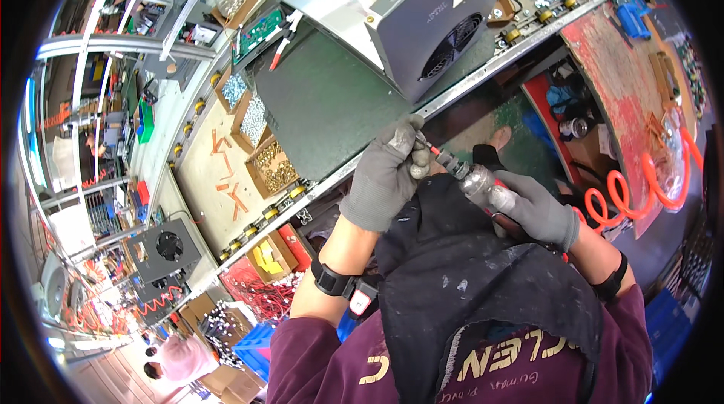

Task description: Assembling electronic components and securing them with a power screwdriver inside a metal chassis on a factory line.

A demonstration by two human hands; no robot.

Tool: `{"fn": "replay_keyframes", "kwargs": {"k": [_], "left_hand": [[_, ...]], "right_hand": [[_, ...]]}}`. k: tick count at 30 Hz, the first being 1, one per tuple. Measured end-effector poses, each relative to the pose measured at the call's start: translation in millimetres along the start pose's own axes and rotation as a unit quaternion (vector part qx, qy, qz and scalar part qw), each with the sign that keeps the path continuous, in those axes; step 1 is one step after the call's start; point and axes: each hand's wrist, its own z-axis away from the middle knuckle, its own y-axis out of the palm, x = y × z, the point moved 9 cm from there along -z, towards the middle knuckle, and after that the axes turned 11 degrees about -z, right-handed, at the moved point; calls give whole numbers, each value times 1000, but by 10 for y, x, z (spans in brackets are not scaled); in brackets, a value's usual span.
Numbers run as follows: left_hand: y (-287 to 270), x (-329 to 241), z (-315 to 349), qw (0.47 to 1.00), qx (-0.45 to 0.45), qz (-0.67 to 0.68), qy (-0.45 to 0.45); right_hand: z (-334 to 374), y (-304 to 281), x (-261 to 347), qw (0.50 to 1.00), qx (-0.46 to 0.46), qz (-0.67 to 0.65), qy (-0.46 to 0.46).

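Note:
My right hand (532, 206), in a grey glove, is wrapped round an air screwdriver (477, 183) held in front of my apron. The tool's bit points up and left toward my left hand (383, 174), also gloved in grey. The left fingers are closed in a pinch right at the bit's tip; whatever is between them is too small or hidden to name. Beyond my hands, a grey metal housing (422, 35) with a round fan (452, 46) stands on the dark green board (324, 102).
Small boxes of brass screws (273, 170) and silver screws (254, 119) line the bench's left side. A green circuit board (260, 33) lies beyond them. An orange coiled hose (618, 193) hangs at right, beside a worn red table (618, 65). A metal rail with rollers edges the bench.

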Motion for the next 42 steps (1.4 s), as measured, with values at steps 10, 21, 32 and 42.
{"fn": "replay_keyframes", "kwargs": {"k": [10,21,32,42], "left_hand": [[-329,-540,-579,975,-125,-184,29],[-296,-565,-782,959,-138,-248,11],[-324,-533,-800,968,-134,-212,-26],[-471,-402,-736,982,-32,-175,-57]], "right_hand": [[-280,-124,149,986,-98,91,-104],[-346,-146,239,975,-112,134,-137],[-320,-48,323,991,-93,65,-77],[-306,17,444,993,-92,57,-39]]}}
